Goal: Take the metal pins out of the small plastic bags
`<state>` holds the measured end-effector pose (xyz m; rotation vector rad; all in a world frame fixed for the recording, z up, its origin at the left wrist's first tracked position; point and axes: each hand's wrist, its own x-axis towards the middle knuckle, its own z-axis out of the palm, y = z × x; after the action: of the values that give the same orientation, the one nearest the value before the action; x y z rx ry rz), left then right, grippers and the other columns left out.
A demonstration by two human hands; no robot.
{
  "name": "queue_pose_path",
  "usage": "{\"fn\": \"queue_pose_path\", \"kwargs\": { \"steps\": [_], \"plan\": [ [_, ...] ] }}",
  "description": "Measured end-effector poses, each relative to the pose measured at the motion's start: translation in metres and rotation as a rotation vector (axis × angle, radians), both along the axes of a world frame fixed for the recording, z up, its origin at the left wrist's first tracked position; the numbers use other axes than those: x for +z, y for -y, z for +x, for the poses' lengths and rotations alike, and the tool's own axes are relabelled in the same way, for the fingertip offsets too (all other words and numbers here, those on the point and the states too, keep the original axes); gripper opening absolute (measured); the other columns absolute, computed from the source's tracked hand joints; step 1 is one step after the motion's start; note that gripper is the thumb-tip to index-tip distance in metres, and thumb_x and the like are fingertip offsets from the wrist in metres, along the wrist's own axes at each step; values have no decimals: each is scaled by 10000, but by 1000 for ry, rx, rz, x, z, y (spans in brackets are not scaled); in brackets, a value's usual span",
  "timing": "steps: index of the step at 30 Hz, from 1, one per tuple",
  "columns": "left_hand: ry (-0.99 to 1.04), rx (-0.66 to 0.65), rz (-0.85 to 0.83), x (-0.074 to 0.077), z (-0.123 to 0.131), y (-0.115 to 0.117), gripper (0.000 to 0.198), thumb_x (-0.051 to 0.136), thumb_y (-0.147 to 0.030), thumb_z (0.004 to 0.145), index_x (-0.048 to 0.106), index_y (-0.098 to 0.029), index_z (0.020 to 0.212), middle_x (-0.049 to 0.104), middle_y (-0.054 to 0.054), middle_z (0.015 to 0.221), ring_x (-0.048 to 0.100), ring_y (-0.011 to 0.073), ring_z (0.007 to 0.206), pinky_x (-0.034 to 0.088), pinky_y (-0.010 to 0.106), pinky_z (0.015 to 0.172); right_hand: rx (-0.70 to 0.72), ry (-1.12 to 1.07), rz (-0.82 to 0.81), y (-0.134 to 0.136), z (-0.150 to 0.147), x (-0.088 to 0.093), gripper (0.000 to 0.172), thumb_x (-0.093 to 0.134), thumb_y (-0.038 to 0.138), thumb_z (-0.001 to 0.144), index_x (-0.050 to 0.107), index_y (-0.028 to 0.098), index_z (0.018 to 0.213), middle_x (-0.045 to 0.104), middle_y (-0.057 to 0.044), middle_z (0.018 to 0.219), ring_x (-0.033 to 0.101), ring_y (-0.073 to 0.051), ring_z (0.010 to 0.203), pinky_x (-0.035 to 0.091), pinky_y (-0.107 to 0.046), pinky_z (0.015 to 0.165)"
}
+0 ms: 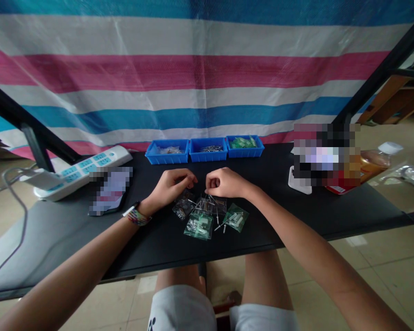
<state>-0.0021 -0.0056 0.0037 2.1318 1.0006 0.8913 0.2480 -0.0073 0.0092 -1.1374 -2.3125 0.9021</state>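
Observation:
My left hand [174, 186] hovers at the left of a small pile, thumb and fingers drawn together; anything between them is too small to make out. Facing it, my right hand [227, 182] is closed with fingertips pointing down at the pile's top, by thin metal pins. What it pinches is not clear. Below lie loose metal rivets [218, 219] with long pins. Around them are a green-tinted bag [199, 225] of small parts, another green bag [237, 218] with pale plugs, and clear bags [183, 208] of small dark hardware.
Three blue bins stand in a row behind my hands: the left bin [167, 158] with clear bags, the middle bin [208, 155] with metal pieces, the right bin [245, 151] with green bags. A power strip [119, 156] and phone [112, 191] lie left; a bottle [374, 162] lies right.

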Motion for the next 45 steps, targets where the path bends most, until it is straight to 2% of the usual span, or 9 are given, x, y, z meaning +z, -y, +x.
{"fn": "queue_pose_path", "kwargs": {
  "steps": [5, 11, 19, 33, 40, 42, 45],
  "plan": [
    [-6, -47, -6, 3, 0, 2, 386, 595, -468, 1033, 752, -163, 856, 778, 62, 825, 725, 182, 736, 530, 250, 682, 46, 90, 2, 3, -4, -2, 152, 809, 102, 781, 737, 173, 896, 724, 9, 802, 641, -124, 714, 399, -244, 662],
    [-5, -48, -8, 4, 0, 2, 388, 604, -472, 1027, 744, -164, 837, 777, 64, 810, 722, 184, 729, 526, 251, 680, 81, -13, -40, -2, -3, -9, 203, 746, 5, 794, 763, 153, 932, 735, 0, 803, 659, -124, 718, 454, -233, 686],
    [13, -36, -24, 2, -1, 0, 389, 615, -481, 1017, 753, -161, 844, 782, 68, 811, 725, 185, 719, 533, 251, 671, 24, -96, -119, -5, -4, -6, 290, 713, -74, 749, 822, 143, 907, 781, -21, 826, 681, -132, 748, 495, -230, 705],
    [-13, -44, -18, 2, 1, 0, 361, 606, -439, 1019, 768, -162, 855, 773, 59, 797, 716, 180, 716, 516, 246, 657, -20, -33, 112, -7, -5, -13, 291, 707, -89, 723, 827, 134, 866, 747, -37, 844, 649, -140, 758, 477, -250, 730],
    [3, -29, -37, 2, -1, 0, 360, 610, -454, 1006, 753, -165, 844, 769, 60, 788, 722, 189, 713, 533, 258, 660, -14, -178, 220, -7, -6, -13, 258, 689, -65, 766, 779, 171, 818, 718, -16, 834, 627, -157, 812, 479, -282, 799],
    [15, -28, -40, 0, -1, -1, 353, 612, -456, 1008, 749, -166, 862, 765, 59, 786, 721, 191, 721, 542, 266, 677, -39, -279, 203, -8, -6, -11, 203, 696, -17, 801, 756, 175, 829, 728, -11, 849, 637, -154, 814, 483, -280, 795],
    [60, -19, -72, -2, 0, -1, 339, 641, -483, 1006, 748, -163, 969, 754, 52, 805, 715, 191, 733, 545, 269, 684, -92, -469, 94, -9, -5, -9, 32, 760, 155, 851, 733, 172, 853, 748, -16, 856, 666, -156, 793, 503, -284, 759]
  ]
}}
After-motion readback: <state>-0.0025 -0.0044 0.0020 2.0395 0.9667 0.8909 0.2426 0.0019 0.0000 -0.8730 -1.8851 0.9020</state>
